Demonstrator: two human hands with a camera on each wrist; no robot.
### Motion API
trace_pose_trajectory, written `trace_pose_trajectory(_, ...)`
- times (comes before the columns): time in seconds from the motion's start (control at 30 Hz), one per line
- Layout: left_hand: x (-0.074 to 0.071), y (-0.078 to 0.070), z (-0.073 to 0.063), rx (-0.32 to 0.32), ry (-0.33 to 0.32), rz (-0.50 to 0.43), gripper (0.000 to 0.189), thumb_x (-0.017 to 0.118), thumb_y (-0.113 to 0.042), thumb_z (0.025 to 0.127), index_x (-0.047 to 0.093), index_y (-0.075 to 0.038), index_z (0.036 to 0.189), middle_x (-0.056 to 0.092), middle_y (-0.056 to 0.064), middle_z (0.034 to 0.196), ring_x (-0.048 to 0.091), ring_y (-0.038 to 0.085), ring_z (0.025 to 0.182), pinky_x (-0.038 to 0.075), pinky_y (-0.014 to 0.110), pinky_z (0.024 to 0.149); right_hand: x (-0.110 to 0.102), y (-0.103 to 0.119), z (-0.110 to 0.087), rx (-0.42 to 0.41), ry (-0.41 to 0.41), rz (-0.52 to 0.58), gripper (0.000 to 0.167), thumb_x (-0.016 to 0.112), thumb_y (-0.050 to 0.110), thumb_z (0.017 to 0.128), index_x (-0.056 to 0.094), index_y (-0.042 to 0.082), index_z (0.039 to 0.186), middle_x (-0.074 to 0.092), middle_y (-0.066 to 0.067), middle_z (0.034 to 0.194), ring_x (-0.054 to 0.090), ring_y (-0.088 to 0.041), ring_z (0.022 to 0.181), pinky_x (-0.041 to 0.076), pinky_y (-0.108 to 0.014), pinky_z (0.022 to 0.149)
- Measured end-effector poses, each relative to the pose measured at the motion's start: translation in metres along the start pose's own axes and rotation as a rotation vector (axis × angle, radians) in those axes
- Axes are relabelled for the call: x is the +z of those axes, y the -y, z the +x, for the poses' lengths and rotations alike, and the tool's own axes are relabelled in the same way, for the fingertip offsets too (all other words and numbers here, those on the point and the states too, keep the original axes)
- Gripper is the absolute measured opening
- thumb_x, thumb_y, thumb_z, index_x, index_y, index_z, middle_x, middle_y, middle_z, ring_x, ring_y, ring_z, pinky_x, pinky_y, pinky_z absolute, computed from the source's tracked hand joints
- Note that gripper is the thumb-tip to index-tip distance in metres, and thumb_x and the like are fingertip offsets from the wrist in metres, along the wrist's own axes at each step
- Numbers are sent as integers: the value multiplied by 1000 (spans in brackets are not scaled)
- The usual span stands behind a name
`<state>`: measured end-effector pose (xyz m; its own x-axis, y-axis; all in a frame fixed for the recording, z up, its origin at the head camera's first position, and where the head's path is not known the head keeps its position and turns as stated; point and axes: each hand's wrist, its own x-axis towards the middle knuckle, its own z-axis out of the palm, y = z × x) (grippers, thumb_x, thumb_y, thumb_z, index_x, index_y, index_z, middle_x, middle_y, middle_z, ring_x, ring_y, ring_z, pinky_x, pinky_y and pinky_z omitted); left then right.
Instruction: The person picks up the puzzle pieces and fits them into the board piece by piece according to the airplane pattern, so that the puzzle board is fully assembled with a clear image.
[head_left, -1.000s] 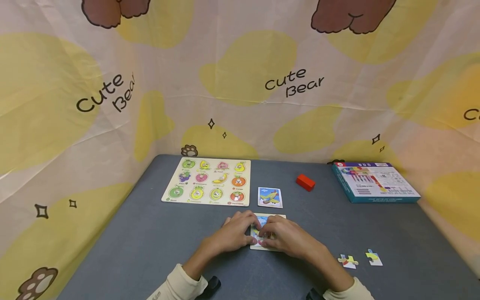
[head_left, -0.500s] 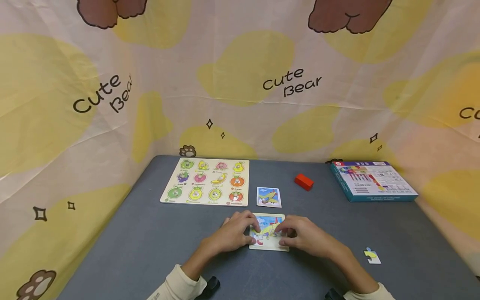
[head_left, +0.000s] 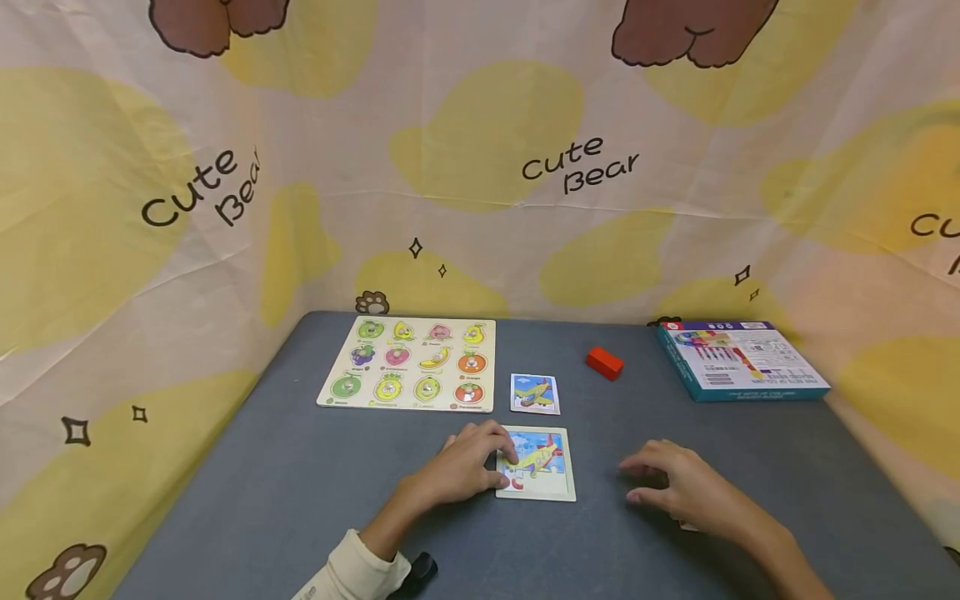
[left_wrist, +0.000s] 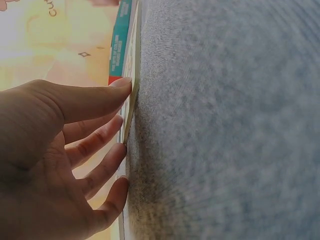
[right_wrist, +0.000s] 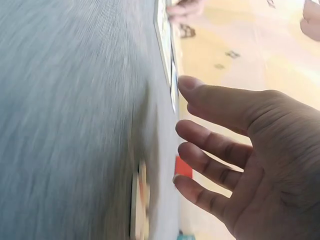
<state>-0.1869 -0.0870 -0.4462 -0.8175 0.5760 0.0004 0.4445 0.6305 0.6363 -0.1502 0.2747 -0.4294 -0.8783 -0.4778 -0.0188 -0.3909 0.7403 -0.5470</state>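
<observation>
In the head view a small jigsaw puzzle board [head_left: 535,486] with a yellow airplane picture lies flat, its lower part showing pale bare surface. My left hand [head_left: 462,467] rests on the board's left side, thumb and index fingertip touching its top; the other fingers hang loosely curved in the left wrist view. Away to the right, my right hand [head_left: 693,490] hovers above the table with spread, slightly bent fingers and holds nothing. Below it a loose jigsaw piece [head_left: 687,526] is mostly covered. The right wrist view shows this piece [right_wrist: 137,205] on edge and blurred.
Behind the board lies an airplane picture card [head_left: 535,394]. A fruit peg board [head_left: 411,363] is at the back left. A red block [head_left: 604,363] and a flat teal-edged box [head_left: 742,363] are at the back right. Printed fabric [head_left: 465,158] encloses the grey table [head_left: 352,500].
My right hand has left the puzzle board and travelled right, over the loose pieces, which it now hides. More of the airplane picture shows. The left hand stays in place.
</observation>
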Motion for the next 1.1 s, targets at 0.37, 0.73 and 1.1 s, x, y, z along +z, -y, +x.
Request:
trace_pose_trajectory(0.37, 0, 2, 0, 6, 7, -13, 16, 83, -16, 91, 76, -18, 104, 61, -6, 126, 49, 22, 118, 34, 45, 93, -13, -34, -40, 10, -47, -119, 34, 85, 45, 87, 80, 26, 115, 71, 14, 112, 54, 1, 101, 50, -29, 83)
trace_pose_trajectory(0.73, -1, 0, 0, 4, 4, -17, 16, 84, -16, 91, 76, -18, 104, 61, -6, 125, 49, 22, 118, 35, 47, 95, -16, -55, -58, 36, -32, -194, 22, 86, 38, 87, 83, 23, 102, 66, 18, 99, 48, 2, 91, 46, -28, 75)
trace_pose_trajectory(1.1, -1, 0, 1, 1, 6, -16, 16, 83, -15, 91, 76, -18, 105, 61, -4, 127, 49, 23, 119, 35, 48, 96, -4, -63, -66, -115, -176, -237, 15, 91, 29, 81, 79, 27, 90, 61, 23, 92, 47, 4, 85, 43, -27, 68)
